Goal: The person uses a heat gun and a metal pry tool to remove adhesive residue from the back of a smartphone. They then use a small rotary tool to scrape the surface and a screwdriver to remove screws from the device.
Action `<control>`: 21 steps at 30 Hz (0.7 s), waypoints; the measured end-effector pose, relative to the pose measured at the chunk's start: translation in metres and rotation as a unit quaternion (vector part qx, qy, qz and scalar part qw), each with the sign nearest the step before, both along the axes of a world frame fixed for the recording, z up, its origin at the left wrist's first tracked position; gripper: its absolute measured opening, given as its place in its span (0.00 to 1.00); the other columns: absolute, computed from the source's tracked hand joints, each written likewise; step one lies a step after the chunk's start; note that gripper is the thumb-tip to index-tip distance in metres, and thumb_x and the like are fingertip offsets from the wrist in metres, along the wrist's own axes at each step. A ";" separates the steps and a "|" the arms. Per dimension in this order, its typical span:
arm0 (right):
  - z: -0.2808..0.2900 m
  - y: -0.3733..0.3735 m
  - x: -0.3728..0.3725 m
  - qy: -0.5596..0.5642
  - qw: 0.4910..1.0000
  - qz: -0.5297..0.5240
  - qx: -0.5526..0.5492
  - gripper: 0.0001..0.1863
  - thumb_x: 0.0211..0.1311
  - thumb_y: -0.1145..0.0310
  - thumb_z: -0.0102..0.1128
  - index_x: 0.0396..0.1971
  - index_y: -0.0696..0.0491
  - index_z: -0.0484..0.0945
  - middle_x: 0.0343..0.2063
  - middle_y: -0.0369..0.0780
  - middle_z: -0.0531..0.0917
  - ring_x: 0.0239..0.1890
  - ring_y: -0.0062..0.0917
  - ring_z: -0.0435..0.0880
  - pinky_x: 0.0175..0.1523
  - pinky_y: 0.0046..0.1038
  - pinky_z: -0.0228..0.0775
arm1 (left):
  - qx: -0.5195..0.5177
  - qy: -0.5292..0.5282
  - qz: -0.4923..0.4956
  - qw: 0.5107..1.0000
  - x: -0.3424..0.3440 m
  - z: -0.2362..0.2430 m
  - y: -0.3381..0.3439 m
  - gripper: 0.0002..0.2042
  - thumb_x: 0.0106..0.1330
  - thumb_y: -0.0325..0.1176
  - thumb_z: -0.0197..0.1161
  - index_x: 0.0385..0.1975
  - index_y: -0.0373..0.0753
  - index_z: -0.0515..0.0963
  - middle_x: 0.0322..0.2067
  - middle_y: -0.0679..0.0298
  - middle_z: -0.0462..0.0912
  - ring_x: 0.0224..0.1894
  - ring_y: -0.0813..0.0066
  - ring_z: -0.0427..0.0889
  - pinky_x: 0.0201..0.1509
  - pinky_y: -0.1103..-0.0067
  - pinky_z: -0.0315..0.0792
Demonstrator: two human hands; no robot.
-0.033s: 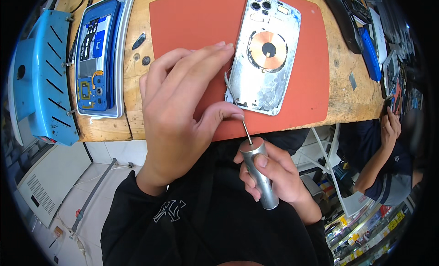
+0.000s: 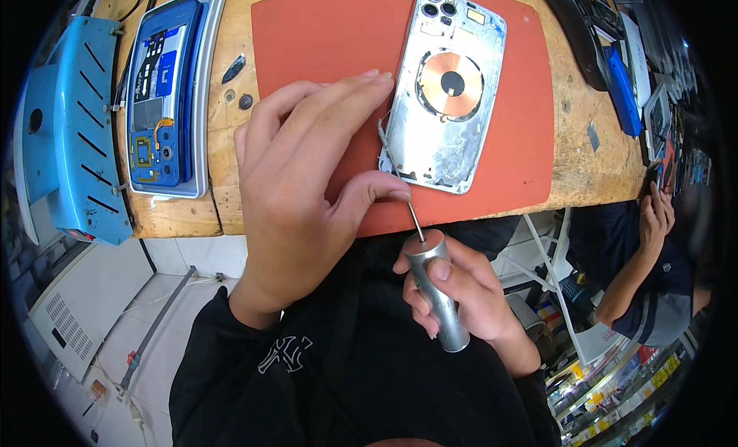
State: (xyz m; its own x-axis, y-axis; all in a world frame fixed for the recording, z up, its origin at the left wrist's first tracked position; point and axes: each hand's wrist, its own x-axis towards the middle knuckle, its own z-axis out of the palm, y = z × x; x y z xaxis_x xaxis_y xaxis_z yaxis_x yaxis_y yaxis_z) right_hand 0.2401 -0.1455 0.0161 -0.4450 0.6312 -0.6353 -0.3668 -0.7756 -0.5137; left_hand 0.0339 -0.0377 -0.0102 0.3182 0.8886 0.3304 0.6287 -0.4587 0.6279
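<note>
A phone (image 2: 446,147) with its back glass off lies on an orange-red mat (image 2: 323,24). A round copper coil and a camera cluster show on its bare silver frame. My right hand (image 2: 473,293) is wrapped round a silver cylindrical power tool (image 2: 442,309), below the mat's near edge. From its top a thin metal shaft (image 2: 416,220) runs up to the phone's lower left edge, where greyish residue (image 2: 386,143) clings. My left hand (image 2: 300,170) is open beside the phone, fingers stretched to its left side. Its thumb tip is at the shaft; whether it presses on it I cannot tell.
At the left, an opened blue phone (image 2: 165,101) sits in a white tray (image 2: 201,166), beside a light blue slotted device (image 2: 84,132). A blue tool (image 2: 621,89) lies at the right. Another person's hand (image 2: 656,216) is at the far right.
Both my hands and the phone keep their places. The greyish residue at the phone's lower left edge has shifted slightly.
</note>
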 end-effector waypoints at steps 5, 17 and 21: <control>0.001 0.003 -0.002 -0.015 1.000 -0.005 0.008 0.21 0.87 0.57 0.50 0.59 0.61 0.72 0.25 0.38 0.78 0.19 0.17 0.75 0.27 0.21 0.69 | 0.000 -0.005 0.002 1.000 0.001 0.000 0.000 0.36 0.42 0.32 0.85 0.59 0.37 0.85 0.57 0.60 0.89 0.57 0.54 0.81 0.64 0.65 0.74; 0.001 -0.005 -0.012 0.026 0.996 -0.080 -0.020 0.23 0.86 0.54 0.50 0.59 0.62 0.71 0.25 0.40 0.77 0.19 0.21 0.76 0.26 0.23 0.72 | 0.000 0.013 0.010 1.000 0.004 0.001 -0.001 0.35 0.43 0.30 0.85 0.58 0.36 0.85 0.57 0.60 0.89 0.59 0.55 0.81 0.65 0.66 0.74; 0.001 0.000 -0.011 0.034 0.996 -0.080 -0.024 0.25 0.85 0.53 0.50 0.58 0.63 0.72 0.25 0.41 0.78 0.18 0.23 0.78 0.25 0.24 0.72 | -0.001 0.019 0.009 1.000 0.004 0.003 0.000 0.35 0.43 0.30 0.85 0.59 0.36 0.85 0.57 0.59 0.89 0.59 0.54 0.81 0.65 0.65 0.74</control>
State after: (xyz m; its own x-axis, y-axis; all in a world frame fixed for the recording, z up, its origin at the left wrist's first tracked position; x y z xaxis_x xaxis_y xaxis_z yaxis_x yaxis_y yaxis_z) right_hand 0.2293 -0.1452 0.0171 -0.3841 0.6675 -0.6379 -0.5201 -0.7273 -0.4479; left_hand 0.0380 -0.0381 -0.0076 0.3138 0.8951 0.3167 0.6605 -0.4454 0.6045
